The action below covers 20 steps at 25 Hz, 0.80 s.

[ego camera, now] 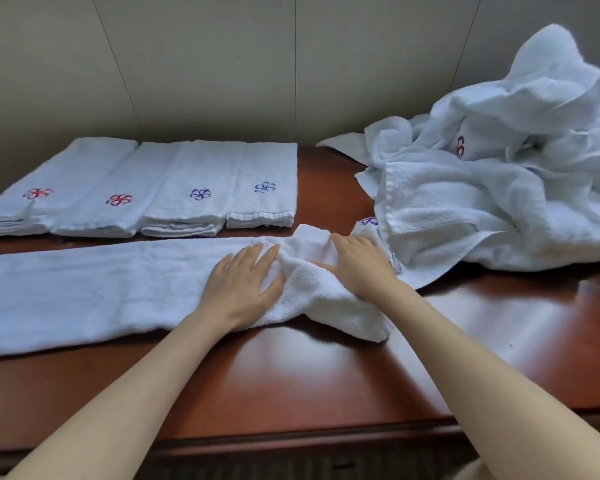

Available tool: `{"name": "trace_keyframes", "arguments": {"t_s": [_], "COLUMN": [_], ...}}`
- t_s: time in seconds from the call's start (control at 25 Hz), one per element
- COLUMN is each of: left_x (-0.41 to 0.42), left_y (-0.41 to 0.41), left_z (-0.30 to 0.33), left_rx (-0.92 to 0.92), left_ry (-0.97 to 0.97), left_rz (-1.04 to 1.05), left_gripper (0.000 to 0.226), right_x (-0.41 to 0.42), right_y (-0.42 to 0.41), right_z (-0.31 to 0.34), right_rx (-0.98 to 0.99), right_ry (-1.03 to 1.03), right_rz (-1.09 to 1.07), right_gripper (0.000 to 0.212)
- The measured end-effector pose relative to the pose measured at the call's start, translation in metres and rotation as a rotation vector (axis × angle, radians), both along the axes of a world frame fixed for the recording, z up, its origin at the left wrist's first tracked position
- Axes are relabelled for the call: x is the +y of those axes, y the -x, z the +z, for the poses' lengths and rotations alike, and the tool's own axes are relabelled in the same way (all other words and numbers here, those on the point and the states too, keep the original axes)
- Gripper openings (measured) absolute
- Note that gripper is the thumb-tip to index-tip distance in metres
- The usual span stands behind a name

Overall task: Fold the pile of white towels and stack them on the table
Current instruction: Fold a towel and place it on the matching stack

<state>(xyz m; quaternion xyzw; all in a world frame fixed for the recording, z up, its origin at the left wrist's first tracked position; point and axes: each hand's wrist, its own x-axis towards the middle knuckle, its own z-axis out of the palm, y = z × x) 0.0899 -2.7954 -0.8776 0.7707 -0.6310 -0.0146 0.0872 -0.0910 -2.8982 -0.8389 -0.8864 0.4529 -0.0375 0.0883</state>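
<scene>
- Head view: polished reddish-brown table (291, 375) set against a plain panelled wall (222, 64); along its far edge sit four folded stacks (146, 188), side by side, two with red flower marks and two with blue.
- At the far right is the pile of white towels (499, 168), loose and crumpled, one corner draping toward the person.
- The towel in hand (84, 289) lies lengthwise across the near part of the table, already narrowed to a long strip; its left stretch is flat, its right end bunched and rumpled just beside the pile.
- The left hand (243, 282) lies palm down, fingers straight and spread, pressing the strip just left of the bunching.
- The right hand (357, 261) rests flat on the rumpled end, fingers extended toward the pile, gripping nothing that I can see.
- Both forearms reach forward from the near edge, converging on the towel's right part.
- Judgement: the step is smoothing the strip before the crosswise fold. Done well, the left hand anchors while the right sweeps outward to flatten the bunch and square the end, keeping it off the pile's draped corner.
</scene>
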Motion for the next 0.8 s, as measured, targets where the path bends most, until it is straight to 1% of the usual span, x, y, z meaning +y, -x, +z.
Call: {"name": "trace_keyframes", "arguments": {"t_s": [0.08, 0.12, 0.16, 0.2, 0.24, 0.28, 0.36, 0.4, 0.44, 0.52, 0.6, 0.64, 0.68, 0.72, 0.76, 0.8], "left_x": [0.007, 0.01, 0.012, 0.014, 0.016, 0.017, 0.022, 0.026, 0.03, 0.039, 0.044, 0.046, 0.046, 0.045, 0.043, 0.04], "left_y": [-0.006, -0.008, -0.011, -0.012, -0.013, -0.013, -0.018, -0.021, -0.024, -0.026, -0.023, -0.02, -0.018, -0.015, -0.012, -0.007], "left_z": [0.0, 0.0, 0.001, 0.001, 0.001, 0.001, 0.001, 0.001, 0.002, 0.006, 0.011, 0.012, 0.01, 0.008, 0.006, 0.006], "left_rx": [-0.015, -0.019, -0.02, -0.016, -0.011, -0.009, -0.009, -0.002, 0.013, 0.083, 0.135, 0.119, 0.072, 0.016, -0.031, -0.066], "left_ry": [-0.016, -0.026, -0.034, -0.041, -0.046, -0.047, -0.042, -0.047, -0.052, -0.033, 0.039, 0.079, 0.12, 0.159, 0.187, 0.207], "left_rz": [0.007, 0.009, 0.011, 0.013, 0.015, 0.016, 0.023, 0.025, 0.019, -0.044, -0.154, -0.208, -0.256, -0.294, -0.316, -0.319], "left_gripper": [0.089, 0.089, 0.089, 0.09, 0.09, 0.09, 0.09, 0.091, 0.091, 0.091, 0.095, 0.098, 0.098, 0.096, 0.092, 0.086], "right_x": [0.006, 0.01, 0.015, 0.02, 0.025, 0.031, 0.037, 0.037, 0.033, 0.023, 0.011, 0.006, 0.001, -0.003, -0.005, -0.006], "right_y": [-0.011, -0.016, -0.021, -0.025, -0.029, -0.031, -0.031, -0.03, -0.029, -0.027, -0.023, -0.022, -0.021, -0.021, -0.021, -0.022], "right_z": [0.004, 0.005, 0.007, 0.01, 0.01, 0.011, 0.015, 0.016, 0.016, 0.016, 0.02, 0.022, 0.024, 0.026, 0.029, 0.03], "right_rx": [0.12, 0.132, 0.092, 0.013, -0.076, -0.171, -0.341, -0.422, -0.51, -0.717, -0.897, -0.963, -1.036, -1.108, -1.158, -1.14], "right_ry": [0.032, 0.058, 0.08, 0.061, -0.011, -0.127, -0.393, -0.488, -0.524, -0.491, -0.348, -0.283, -0.275, -0.359, -0.514, -0.673], "right_rz": [0.022, 0.043, 0.07, 0.098, 0.121, 0.135, 0.083, 0.022, -0.05, -0.19, -0.301, -0.33, -0.342, -0.347, -0.355, -0.381], "right_gripper": [0.061, 0.054, 0.045, 0.037, 0.034, 0.033, 0.045, 0.047, 0.045, 0.037, 0.031, 0.029, 0.029, 0.03, 0.034, 0.04]}}
